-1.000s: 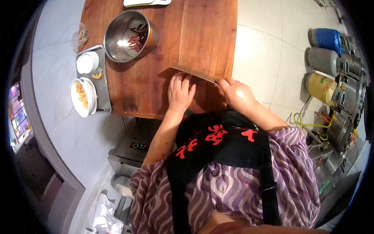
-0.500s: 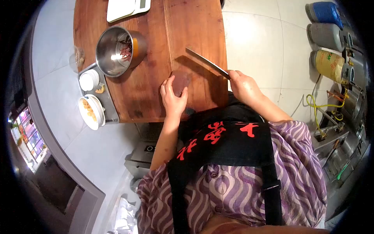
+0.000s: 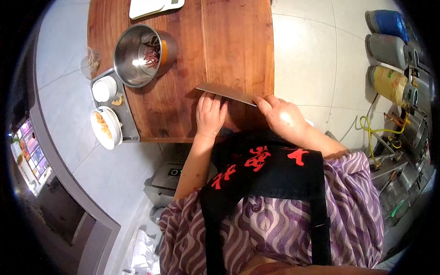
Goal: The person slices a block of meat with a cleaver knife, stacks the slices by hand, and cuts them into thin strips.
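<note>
In my right hand (image 3: 284,117) is the handle of a cleaver (image 3: 229,93), its broad blade reaching left across the wooden table (image 3: 229,41). My left hand (image 3: 211,114) lies just below the blade, fingers bent and close together, their tips against or under its near side. The dark red slab, which looks like meat, that showed under this hand half a second ago is now mostly hidden by the blade and fingers. I cannot tell whether the edge touches it. Up and to the left stands a steel bowl (image 3: 130,59) with dark red strips (image 3: 152,55) inside.
A white scale (image 3: 156,7) sits at the table's far edge. On the left, a grey tray (image 3: 132,130) holds stacked small white dishes (image 3: 104,88) and a white bowl (image 3: 114,137) of yellowish pieces. Gas stove equipment (image 3: 403,123) and bottles (image 3: 387,50) line the right side.
The cleaver has come down and left, from raised at the right to beside my left fingers. My left hand has shifted slightly right, its fingers drawn closer together.
</note>
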Motion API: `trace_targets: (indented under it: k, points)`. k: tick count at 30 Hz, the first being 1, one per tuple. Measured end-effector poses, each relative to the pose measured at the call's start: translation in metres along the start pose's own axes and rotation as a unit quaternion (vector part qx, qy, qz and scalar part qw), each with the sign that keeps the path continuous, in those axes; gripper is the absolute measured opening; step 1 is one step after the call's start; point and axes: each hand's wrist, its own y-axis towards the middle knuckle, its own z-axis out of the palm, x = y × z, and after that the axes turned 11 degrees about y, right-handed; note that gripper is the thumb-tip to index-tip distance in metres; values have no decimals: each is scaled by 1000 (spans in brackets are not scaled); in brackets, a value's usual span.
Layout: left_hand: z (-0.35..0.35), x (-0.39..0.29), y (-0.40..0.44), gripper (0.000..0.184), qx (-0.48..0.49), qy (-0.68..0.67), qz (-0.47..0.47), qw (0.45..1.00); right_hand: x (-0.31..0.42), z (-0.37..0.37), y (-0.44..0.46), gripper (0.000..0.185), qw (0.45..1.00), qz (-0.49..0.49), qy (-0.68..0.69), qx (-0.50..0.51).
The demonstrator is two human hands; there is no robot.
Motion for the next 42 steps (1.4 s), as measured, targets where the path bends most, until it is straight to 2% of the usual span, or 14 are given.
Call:
trace_targets:
  k: [4, 5, 8, 11, 20, 26, 32, 38, 42]
  points:
    - [3, 3, 1, 41, -1, 8, 14, 1000, 10, -2, -5, 35, 1000, 2, -6, 12]
    - [3, 2, 1, 41, 0, 6, 13, 1000, 13, -6, -6, 39, 996, 55, 17, 75]
    - [5, 2, 1, 41, -1, -9, 6, 1000, 12, -8, -8, 37, 994, 61, 11, 87]
    - [6, 1, 0, 42, -11, -5, -2, 1000, 10, -7, -10, 38, 998, 24, -28, 48]
    - [13, 2, -3, 41, -22, -9, 1, 1000, 14, -14, -3, 36, 991, 25, -86, 95]
    - [9, -1, 3, 40, -39, -36, -2, 999, 16, -19, 4, 27, 985, 13, -139, 102]
    - [5, -4, 7, 39, -56, -50, -2, 997, 20, -29, 16, 16, 976, 61, -107, 181]
    - [11, -1, 3, 35, -40, -58, -5, 998, 13, -20, 29, 16, 981, 56, -44, 179]
    - [12, 0, 3, 33, -42, -64, -7, 997, 0, 5, 33, 15, 983, 19, -101, 149]
